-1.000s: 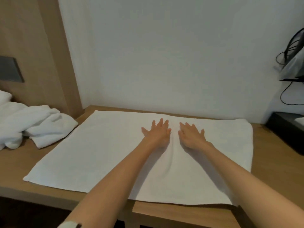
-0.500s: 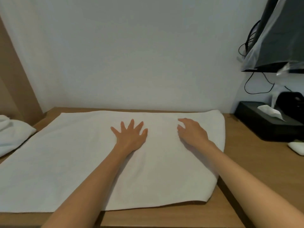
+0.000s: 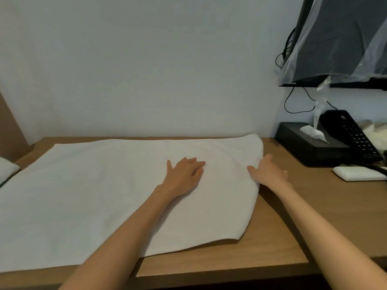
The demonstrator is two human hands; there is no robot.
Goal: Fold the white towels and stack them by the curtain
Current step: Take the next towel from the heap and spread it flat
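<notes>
A wooden tabletop (image 3: 293,227) against a pale wall carries a large white towel (image 3: 94,195). The towel is spread flat and smooth, with a curved right edge. The left hand (image 3: 184,174) presses on the towel near its right side, grip wide, fingers straight. The right hand (image 3: 268,174) sits at the towel's right edge, thumb on the cloth. I cannot tell whether its grip pinches the edge.

wall (image 3: 146,70): plain, pale, far | desk (image 3: 314,216): light wood | far left: wood panel (image 3: 8,126) | upper right: plastic-wrapped dark screen (image 3: 339,38), black cables (image 3: 293,101) | far right: black tissue box (image 3: 303,147), telephone (image 3: 351,137)
</notes>
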